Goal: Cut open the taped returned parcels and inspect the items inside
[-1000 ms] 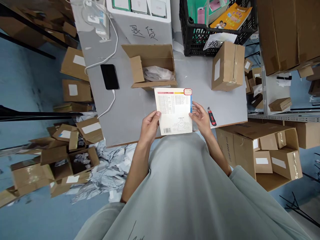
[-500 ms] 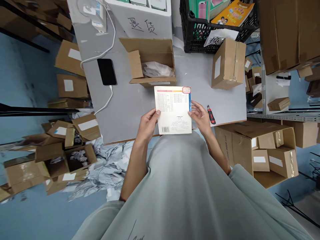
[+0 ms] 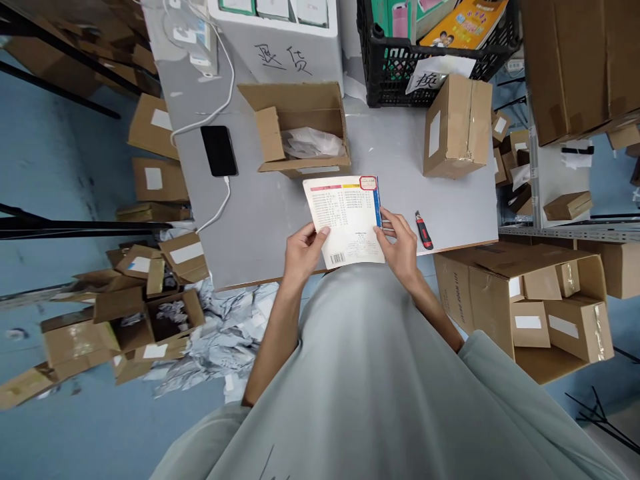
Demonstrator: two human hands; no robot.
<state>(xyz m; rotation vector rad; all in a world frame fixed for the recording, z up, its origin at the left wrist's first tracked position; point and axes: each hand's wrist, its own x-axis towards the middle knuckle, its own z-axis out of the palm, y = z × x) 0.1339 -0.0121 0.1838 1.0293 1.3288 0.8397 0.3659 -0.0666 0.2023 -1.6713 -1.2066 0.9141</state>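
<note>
A thin book (image 3: 346, 220) with a cream printed back cover, a blue spine strip and a barcode is held above the table's front edge. My left hand (image 3: 303, 253) grips its left edge, thumb on the cover and fingers behind. On the spine side, my right hand (image 3: 400, 243) pinches the book with its thumb on top. Just beyond the book stands an open cardboard box (image 3: 305, 163) with clear plastic wrap (image 3: 313, 143) inside. A red and black box cutter (image 3: 423, 231) lies right of my right hand.
On the grey table (image 3: 260, 227) are a phone (image 3: 219, 151) on a white cable, a sealed carton (image 3: 457, 127), a white foam box (image 3: 280, 57) and a black crate (image 3: 390, 73) of books. Cartons and crumpled paper (image 3: 220, 340) cover the floor at left; a large carton (image 3: 470, 300) stands right.
The book has tilted and its left side now bends slightly. My left hand has moved a little right and up along its edge. The camera view has shifted slightly.
</note>
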